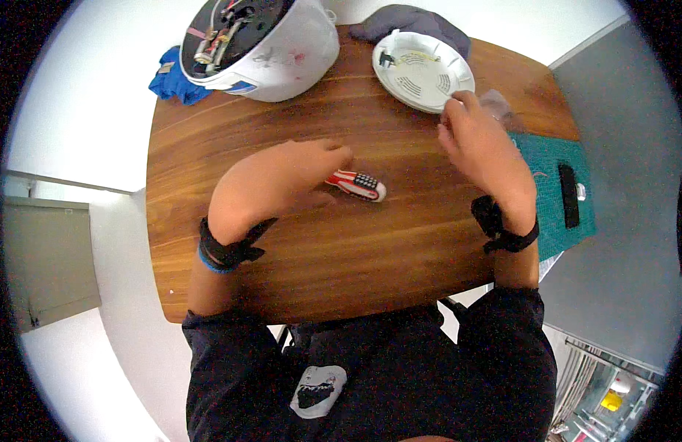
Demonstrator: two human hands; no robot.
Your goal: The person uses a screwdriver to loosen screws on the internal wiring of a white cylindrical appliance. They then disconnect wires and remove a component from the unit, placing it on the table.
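My left hand (286,173) hovers over the table's middle, palm down. Its fingers and thumb stand apart around the near end of a red, white and black tool handle (359,186). The handle seems to lie on the wood, and its other end is hidden under the hand. At the back right, my right hand (481,140) is at the near rim of a white round plastic dish (415,92). Its fingers are curled together, and what they pinch is hidden. Inside the dish are a small black part (386,58) and a thin yellowish piece.
A white bucket (297,66) with a black inside and several small parts stands at the back left, beside blue cloth (175,77). Dark grey cloth (429,26) lies behind the dish. On the right, a green cutting mat (551,199) carries a black oblong object (569,195).
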